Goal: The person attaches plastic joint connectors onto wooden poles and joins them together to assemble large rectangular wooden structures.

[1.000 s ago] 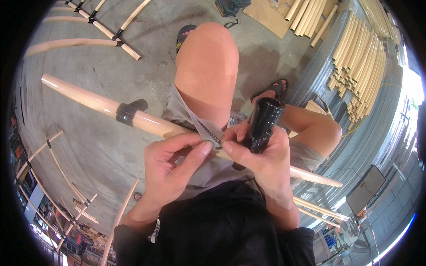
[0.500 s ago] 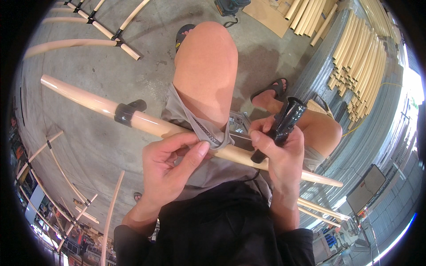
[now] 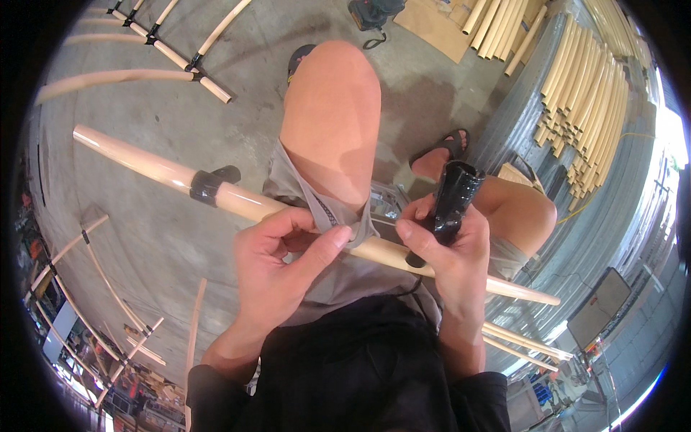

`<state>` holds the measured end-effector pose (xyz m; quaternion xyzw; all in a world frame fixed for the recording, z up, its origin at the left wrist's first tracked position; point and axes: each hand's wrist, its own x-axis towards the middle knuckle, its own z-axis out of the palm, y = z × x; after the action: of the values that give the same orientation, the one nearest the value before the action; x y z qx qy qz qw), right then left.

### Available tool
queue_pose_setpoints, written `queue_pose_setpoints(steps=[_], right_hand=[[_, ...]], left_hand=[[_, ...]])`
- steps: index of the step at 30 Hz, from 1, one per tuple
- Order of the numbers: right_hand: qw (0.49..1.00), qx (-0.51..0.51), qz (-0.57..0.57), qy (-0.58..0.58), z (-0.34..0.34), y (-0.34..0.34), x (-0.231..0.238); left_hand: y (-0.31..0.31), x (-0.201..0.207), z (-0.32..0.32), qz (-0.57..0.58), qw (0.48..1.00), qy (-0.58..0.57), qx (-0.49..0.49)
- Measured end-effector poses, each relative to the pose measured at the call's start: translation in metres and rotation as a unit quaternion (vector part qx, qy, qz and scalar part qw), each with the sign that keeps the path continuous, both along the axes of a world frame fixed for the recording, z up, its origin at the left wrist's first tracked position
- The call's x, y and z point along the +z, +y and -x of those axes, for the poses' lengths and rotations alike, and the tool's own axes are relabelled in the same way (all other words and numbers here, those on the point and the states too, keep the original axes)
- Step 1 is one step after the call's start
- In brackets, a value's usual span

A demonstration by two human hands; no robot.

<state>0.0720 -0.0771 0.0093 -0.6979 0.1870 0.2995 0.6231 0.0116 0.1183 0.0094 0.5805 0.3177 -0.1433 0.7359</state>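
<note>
The pipe (image 3: 392, 253) lies across your lap (image 3: 345, 279), which, though partly hidden, probably carries it and spares your left hand (image 3: 273, 273), pinching the shorts' hem (image 3: 345, 218), and right hand (image 3: 459, 253), gripping the black joint (image 3: 455, 199).

I can't see the fingers of the right hand (image 3: 461, 245) that curl behind the black pipe joint (image 3: 457, 196). The left hand (image 3: 277, 270) and the grey shorts hem (image 3: 363, 230) hide 1 stretch of the tan pipe (image 3: 144, 160). The bent knee (image 3: 335, 86) covers most of 1 sandal (image 3: 299, 55). Clutter at lower left (image 3: 147, 399) is too small to sort out.
</note>
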Motion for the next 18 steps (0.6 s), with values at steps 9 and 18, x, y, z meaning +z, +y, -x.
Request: queue_pose_setpoints(steps=[9,18], right_hand=[[1.0,0.016,0.005,0.014,-0.002,-0.006,-0.001],[0.993,-0.037,-0.111,-0.008,0.008,-0.03,0.015]], left_hand=[[-0.003,-0.008,0.004,0.019,0.999,-0.014,0.046],[0.003,-0.001,-0.007,-0.036,0.998,-0.047,-0.009]])
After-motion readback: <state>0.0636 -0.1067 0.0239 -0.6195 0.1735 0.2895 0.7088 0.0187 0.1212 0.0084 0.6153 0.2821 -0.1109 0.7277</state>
